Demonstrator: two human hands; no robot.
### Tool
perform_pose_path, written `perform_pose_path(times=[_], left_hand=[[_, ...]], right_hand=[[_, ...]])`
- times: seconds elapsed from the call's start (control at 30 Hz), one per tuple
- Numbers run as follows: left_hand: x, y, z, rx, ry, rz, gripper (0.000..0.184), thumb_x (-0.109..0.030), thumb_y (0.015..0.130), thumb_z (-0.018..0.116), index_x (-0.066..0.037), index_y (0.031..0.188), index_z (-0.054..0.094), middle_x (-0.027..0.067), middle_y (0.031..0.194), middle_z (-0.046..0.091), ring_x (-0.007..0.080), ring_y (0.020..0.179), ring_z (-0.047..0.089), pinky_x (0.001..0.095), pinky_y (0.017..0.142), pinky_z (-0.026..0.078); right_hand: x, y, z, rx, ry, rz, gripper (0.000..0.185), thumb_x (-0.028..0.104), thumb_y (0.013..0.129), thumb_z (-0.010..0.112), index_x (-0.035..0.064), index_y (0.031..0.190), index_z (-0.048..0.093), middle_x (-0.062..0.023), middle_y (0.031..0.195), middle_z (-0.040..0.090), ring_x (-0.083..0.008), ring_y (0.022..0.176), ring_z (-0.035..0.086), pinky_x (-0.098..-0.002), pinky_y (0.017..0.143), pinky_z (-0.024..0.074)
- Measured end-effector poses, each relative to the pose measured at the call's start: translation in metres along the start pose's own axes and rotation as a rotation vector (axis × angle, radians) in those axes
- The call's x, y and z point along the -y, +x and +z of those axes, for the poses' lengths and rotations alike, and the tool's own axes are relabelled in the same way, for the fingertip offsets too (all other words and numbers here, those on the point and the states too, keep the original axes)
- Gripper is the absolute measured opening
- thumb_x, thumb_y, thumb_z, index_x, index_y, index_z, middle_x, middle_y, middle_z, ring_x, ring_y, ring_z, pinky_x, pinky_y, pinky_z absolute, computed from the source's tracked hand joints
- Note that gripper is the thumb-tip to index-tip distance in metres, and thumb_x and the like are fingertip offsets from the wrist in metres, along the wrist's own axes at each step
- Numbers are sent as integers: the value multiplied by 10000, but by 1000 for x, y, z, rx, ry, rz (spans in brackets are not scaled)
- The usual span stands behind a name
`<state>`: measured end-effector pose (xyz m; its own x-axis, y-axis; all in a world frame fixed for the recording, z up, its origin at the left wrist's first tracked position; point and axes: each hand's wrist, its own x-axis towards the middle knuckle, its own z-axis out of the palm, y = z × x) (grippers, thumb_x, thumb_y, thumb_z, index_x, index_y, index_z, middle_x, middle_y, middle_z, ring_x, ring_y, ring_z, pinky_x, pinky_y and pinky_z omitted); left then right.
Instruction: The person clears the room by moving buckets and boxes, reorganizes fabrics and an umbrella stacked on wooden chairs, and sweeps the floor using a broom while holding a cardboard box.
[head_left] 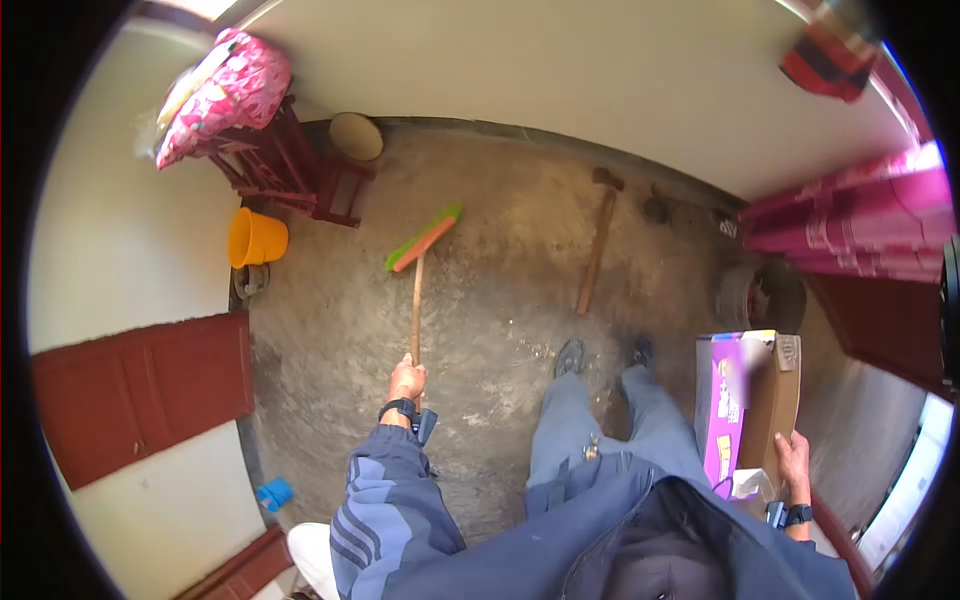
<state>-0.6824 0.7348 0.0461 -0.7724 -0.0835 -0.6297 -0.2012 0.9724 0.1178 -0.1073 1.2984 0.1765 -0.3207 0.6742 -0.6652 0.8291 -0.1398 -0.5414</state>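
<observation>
My left hand (406, 381) is wrapped round the wooden handle of a broom (417, 310). The broom's green and orange head lies at the far end, over the concrete floor. On the other side, my right hand (793, 462) grips the edge of an open cardboard box (787, 395) with a purple printed side. The box is tilted beside my right leg, and something pale shows at its near end. Part of the box's inside is hidden from me.
A long-handled tool with a dark head (600, 240) lies on the floor ahead of my feet. Along the left wall stand a yellow bucket (258, 238), a dark red wooden chair (270, 165) and a blue container (273, 493). Pink curtains (850, 220) hang on the right.
</observation>
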Motion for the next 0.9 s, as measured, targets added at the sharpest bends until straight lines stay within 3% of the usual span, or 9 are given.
perform_pose_path(times=[0.23, 0.27, 0.3, 0.37, 0.5, 0.63, 0.7, 0.83, 0.9], left_hand=[[39, -232, 147, -68, 82, 184, 376, -173, 955, 523, -32, 1303, 513, 223, 772, 651, 330, 650, 668, 459, 545, 507], [8, -284, 145, 261, -121, -155, 384, -173, 957, 522, -29, 1313, 500, 191, 758, 640, 308, 623, 644, 449, 547, 510], [-2, -338, 157, 243, -164, -111, 423, -192, 950, 522, -56, 1350, 488, 177, 762, 643, 304, 621, 635, 450, 551, 512], [-22, -404, 165, 446, -48, -217, 532, -206, 919, 554, -160, 1438, 448, 219, 958, 694, 297, 839, 703, 438, 700, 554], [106, -536, 222, 411, -334, -128, 599, -234, 903, 612, -44, 1449, 454, 215, 1107, 702, 274, 989, 699, 405, 828, 544], [113, -520, 252, 273, -609, -161, 605, -165, 907, 631, -20, 1463, 442, 151, 958, 714, 201, 708, 678, 357, 614, 542], [15, -497, 171, 250, -702, -251, 630, -106, 917, 615, -38, 1502, 392, 74, 788, 671, 127, 472, 573, 306, 416, 474], [-47, -324, 105, 265, -993, -148, 624, -38, 973, 460, -94, 1557, 245, 23, 722, 522, 134, 422, 484, 298, 351, 439], [-79, -227, 72, 204, -958, -178, 592, -106, 998, 478, -160, 1551, 272, 10, 703, 510, 127, 437, 462, 291, 350, 387]], right_hand=[[80, 74, -20, 225, -198, -164, 235, 122, 924, 602, -9, 1095, 695, -41, 901, 711, -100, 834, 607, -304, 771, 509], [81, 97, -22, 263, -196, -172, 231, 125, 920, 607, -7, 1085, 700, -37, 885, 710, -98, 823, 604, -305, 767, 508], [80, 113, -28, 290, -199, -183, 226, 127, 917, 613, -5, 1076, 704, -33, 869, 709, -95, 812, 601, -305, 762, 508], [82, 135, -30, 324, -156, -198, 250, 135, 913, 620, 6, 1106, 712, -56, 892, 732, -110, 830, 637, -321, 779, 517], [51, 50, -49, 265, -269, -269, 265, 154, 912, 626, 25, 1128, 708, -108, 919, 744, -160, 842, 672, -341, 803, 522], [60, 62, -47, 297, -295, -310, 254, 117, 929, 619, -5, 1139, 695, -60, 914, 726, -113, 850, 628, -317, 796, 514], [51, 57, -49, 284, -294, -306, 244, 114, 929, 620, -7, 1125, 698, -54, 905, 722, -112, 838, 624, -314, 782, 515], [86, 42, -51, 263, -395, -255, 260, 159, 917, 637, 28, 1132, 704, -128, 884, 733, -178, 832, 679, -351, 786, 526], [78, 47, -54, 299, -258, -281, 234, 114, 943, 622, -30, 1114, 689, -24, 910, 707, -89, 840, 600, -299, 756, 512]])
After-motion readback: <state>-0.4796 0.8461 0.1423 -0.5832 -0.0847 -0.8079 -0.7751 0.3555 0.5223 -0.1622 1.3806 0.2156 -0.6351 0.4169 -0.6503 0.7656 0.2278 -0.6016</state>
